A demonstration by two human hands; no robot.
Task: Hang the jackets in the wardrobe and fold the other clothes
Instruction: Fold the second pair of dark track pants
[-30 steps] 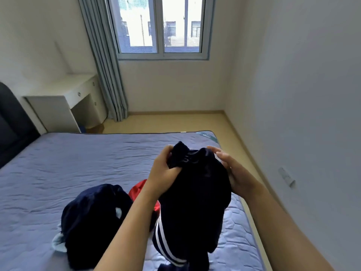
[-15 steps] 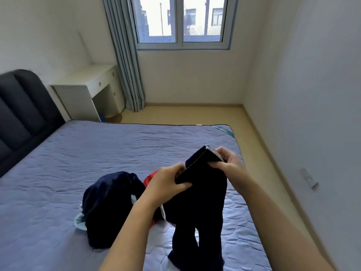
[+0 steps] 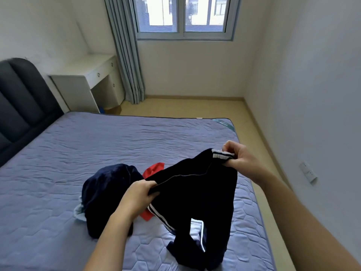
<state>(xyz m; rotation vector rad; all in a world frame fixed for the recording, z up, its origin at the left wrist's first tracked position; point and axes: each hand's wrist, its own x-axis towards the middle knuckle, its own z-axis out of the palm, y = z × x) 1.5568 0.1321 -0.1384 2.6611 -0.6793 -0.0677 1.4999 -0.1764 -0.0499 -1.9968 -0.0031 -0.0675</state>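
My hands have moved apart. A second ago they were bunched close together at the top of the dark trousers (image 3: 195, 200); now the waistband (image 3: 185, 175) is stretched out between them. My left hand (image 3: 136, 196) grips one end of it in a closed fist, low and near me. My right hand (image 3: 241, 160) pinches the other end, higher and further out, where the white stripes show.

The trousers hang from that line, and the legs trail down in a loose heap onto the bed (image 3: 97, 145) in front of me. The white side stripes are twisted, so I judge the legs are not yet lying straight.

To me this means the garment is now opened enough to see it is trousers, so it is one to fold, not hang. Next I would need to shake the legs straight and lay it flat.

Just beside my left arm, a dark pile of clothes (image 3: 107, 192) sits on the bed with a red piece (image 3: 154, 169) showing behind it, not yet sorted.
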